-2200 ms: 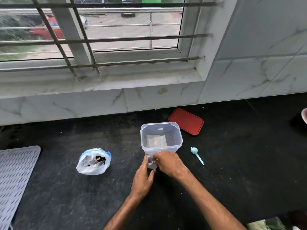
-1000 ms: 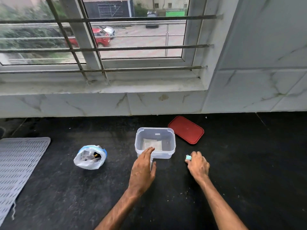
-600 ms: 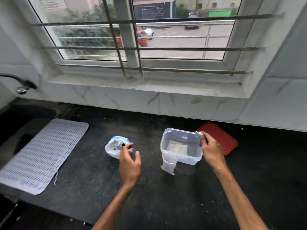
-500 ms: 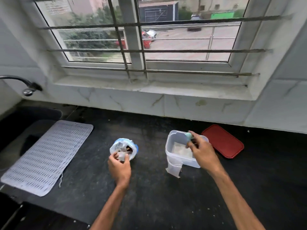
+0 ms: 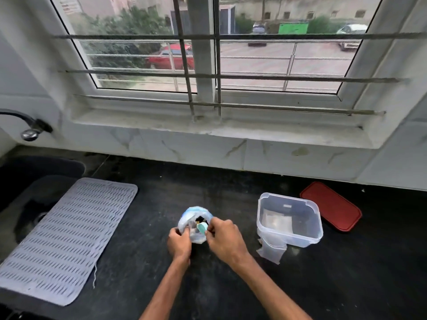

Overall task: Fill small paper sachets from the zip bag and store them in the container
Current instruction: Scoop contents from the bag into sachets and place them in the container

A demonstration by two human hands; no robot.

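Dark desk [image 5: 231, 296] under barred window: left hand [image 5: 179, 244] pinching zip bag [image 5: 195, 227] open, right hand [image 5: 223, 239] dipping teal scoop [image 5: 202, 227] inside; likely scooping, next carrying rightward to empty sachet [image 5: 270, 250] beside container [image 5: 290, 236].

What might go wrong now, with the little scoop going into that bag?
The zip bag is soft, and only the left hand steadies it, so it may tip and spill as the right hand works the scoop. The empty sachet lies loose against the container, apart from the bag; scooped contents could drop on the way.
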